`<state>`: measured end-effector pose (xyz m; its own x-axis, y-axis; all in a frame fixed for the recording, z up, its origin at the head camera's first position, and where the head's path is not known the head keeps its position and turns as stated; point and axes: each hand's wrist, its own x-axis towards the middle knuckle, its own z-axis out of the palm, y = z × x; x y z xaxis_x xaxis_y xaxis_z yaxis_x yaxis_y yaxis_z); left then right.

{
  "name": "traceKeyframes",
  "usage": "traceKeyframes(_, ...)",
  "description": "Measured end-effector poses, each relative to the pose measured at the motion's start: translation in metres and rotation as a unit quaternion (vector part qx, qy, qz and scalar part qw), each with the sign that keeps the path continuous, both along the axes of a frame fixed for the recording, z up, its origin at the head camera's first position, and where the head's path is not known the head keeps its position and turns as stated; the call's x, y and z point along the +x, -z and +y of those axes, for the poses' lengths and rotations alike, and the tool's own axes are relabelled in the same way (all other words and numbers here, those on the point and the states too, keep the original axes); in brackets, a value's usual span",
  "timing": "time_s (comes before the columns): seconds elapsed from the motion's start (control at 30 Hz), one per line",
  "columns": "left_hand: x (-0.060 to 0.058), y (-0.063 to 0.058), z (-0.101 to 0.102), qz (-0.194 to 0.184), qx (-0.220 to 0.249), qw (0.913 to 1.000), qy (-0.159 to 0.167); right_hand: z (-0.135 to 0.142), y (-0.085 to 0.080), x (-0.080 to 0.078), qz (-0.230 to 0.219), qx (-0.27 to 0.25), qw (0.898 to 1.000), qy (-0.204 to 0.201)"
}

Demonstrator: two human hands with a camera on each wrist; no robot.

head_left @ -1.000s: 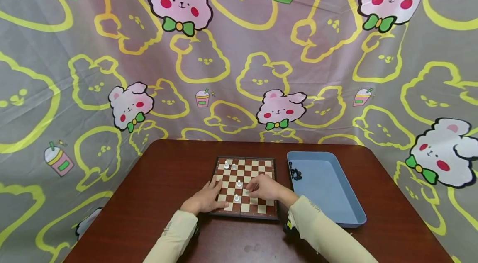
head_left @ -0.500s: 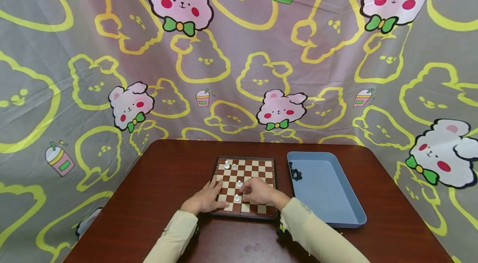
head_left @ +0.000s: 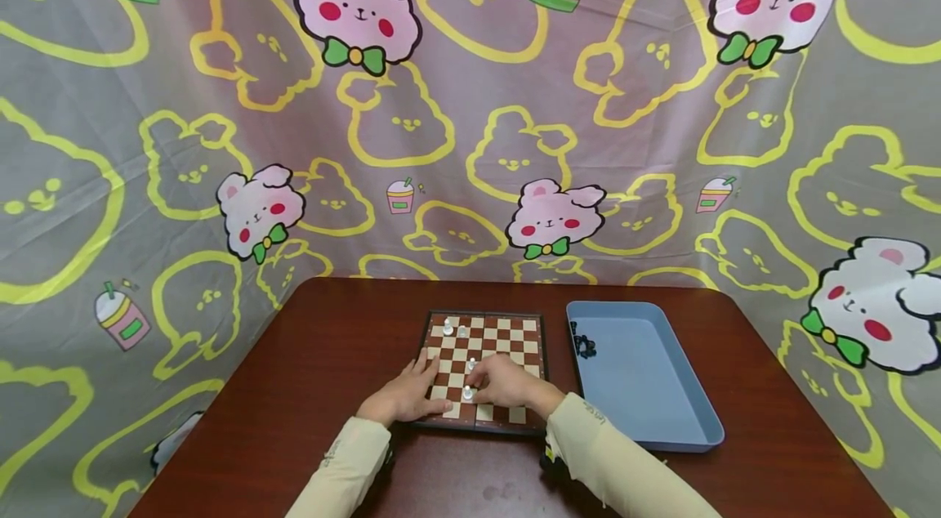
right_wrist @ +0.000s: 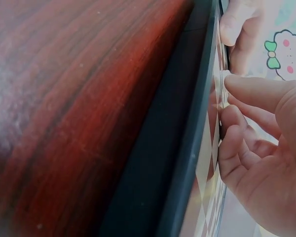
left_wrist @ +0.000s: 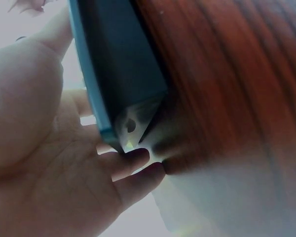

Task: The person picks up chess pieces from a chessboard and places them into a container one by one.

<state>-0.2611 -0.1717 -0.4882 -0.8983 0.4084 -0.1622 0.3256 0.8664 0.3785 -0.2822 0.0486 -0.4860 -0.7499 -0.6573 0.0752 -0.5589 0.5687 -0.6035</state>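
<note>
A brown-and-cream chessboard (head_left: pixel 507 338) lies on the table. My left hand (head_left: pixel 404 395) rests with spread fingers over its near left corner; in the left wrist view the fingers (left_wrist: pixel 138 185) reach past the dark board edge. My right hand (head_left: pixel 507 383) is low over the near middle, its thumb and forefinger pinching a white chess pawn (head_left: pixel 467 393). In the right wrist view the thumb (right_wrist: pixel 256 91) is extended and the other fingers are curled close to the squares. Another white pawn (head_left: pixel 472 363) stands just beyond that hand, partly covered by it.
Two white pieces, a taller one (head_left: pixel 448 328) and a smaller one (head_left: pixel 462 332), stand near the board's far left corner. A blue tray (head_left: pixel 680 363) to the right holds several black chess pieces (head_left: pixel 585 346). A patterned cloth (head_left: pixel 456 134) hangs behind the table.
My right hand has moved left and toward me across the board, from beside the white pawns to the nearer one. The left hand has stayed in place.
</note>
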Motion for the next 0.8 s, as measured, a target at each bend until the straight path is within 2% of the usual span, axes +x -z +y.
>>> traceKeyframes(0.23, 0.0005, -0.001, 0.0003, 0.013, -0.004, 0.9999, 0.007, -0.0029, -0.001, 0.0019, 0.001, 0.011, 1.0, 0.004)
traceKeyframes(0.4, 0.0021, -0.0016, 0.0006, 0.006, 0.001, 1.0, 0.003, -0.0051, 0.0009, 0.0017, -0.005, 0.011, 1.0, 0.011)
traceKeyframes(0.8, 0.0026, -0.0005, 0.0, -0.003, 0.007, 1.0, 0.0, -0.0057, -0.0007, 0.0037, 0.017, -0.001, 1.0, -0.02)
